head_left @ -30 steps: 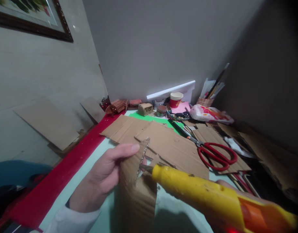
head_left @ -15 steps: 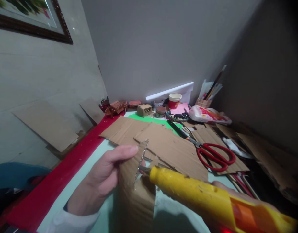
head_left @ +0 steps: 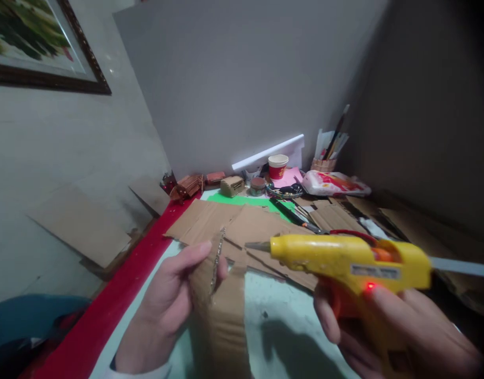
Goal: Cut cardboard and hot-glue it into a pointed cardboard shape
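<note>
Between its thumb and fingers, my left hand (head_left: pixel 169 300) pinches a curved brown cardboard piece (head_left: pixel 226 321), whose corrugated edge faces right with a glossy line along it. My right hand (head_left: pixel 400 326) is wrapped round the handle of a yellow hot glue gun (head_left: pixel 324 252). The gun's metal nozzle points left and is apart from the cardboard edge. A red light glows on its side, and a pale glue stick (head_left: pixel 463 266) sticks out of its back. Flat cardboard sheets (head_left: pixel 261 226) lie behind the held piece.
Red-handled scissors (head_left: pixel 311 226) lie partly behind the gun. Farther back are a small cardboard box (head_left: pixel 232 186), a jar (head_left: pixel 258 186), a red paper cup (head_left: pixel 278 166), a tissue pack (head_left: pixel 335 183) and a holder with brushes (head_left: pixel 323 165). More cardboard (head_left: pixel 415 226) is at right.
The glue gun has moved off the cardboard edge, up and to the right, and turned more level. My right hand has come into fuller view. My left hand still holds the cardboard, now slightly lower left.
</note>
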Demonstrator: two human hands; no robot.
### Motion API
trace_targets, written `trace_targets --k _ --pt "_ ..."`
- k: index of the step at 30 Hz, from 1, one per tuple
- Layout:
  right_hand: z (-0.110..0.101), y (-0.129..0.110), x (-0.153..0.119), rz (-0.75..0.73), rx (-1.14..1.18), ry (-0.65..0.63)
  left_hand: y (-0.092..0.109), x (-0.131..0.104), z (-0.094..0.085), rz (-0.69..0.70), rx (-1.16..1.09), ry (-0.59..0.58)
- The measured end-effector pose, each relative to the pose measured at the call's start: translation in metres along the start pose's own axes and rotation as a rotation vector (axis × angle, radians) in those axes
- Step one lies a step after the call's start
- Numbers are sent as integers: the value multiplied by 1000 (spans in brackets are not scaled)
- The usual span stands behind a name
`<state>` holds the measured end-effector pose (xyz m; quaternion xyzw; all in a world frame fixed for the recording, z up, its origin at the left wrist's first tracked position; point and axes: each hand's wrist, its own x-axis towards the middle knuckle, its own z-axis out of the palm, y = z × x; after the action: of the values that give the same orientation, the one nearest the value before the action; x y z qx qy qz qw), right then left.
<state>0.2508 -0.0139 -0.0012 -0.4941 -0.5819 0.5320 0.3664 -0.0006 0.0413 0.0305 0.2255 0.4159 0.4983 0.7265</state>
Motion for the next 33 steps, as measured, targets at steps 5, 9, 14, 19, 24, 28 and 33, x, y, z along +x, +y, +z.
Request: trace_targets --k 5,9,14,19,24,28,33 --pt "8 -8 21 119 430 5 10 -3 0 150 -94 198" --pt "9 17 43 128 475 -42 15 -8 2 299 -184 318" --pt "15 34 45 258 431 -184 15 -9 4 372 -245 328" --pt "18 41 32 108 -258 124 17 -11 5 378 -277 370" --pt "18 30 32 10 -805 83 16 -13 3 360 -276 363" --pt "25 -3 33 134 -969 38 10 -13 1 333 -273 359" --pt "44 -46 40 -297 -554 199 2 -11 -1 297 -216 302"
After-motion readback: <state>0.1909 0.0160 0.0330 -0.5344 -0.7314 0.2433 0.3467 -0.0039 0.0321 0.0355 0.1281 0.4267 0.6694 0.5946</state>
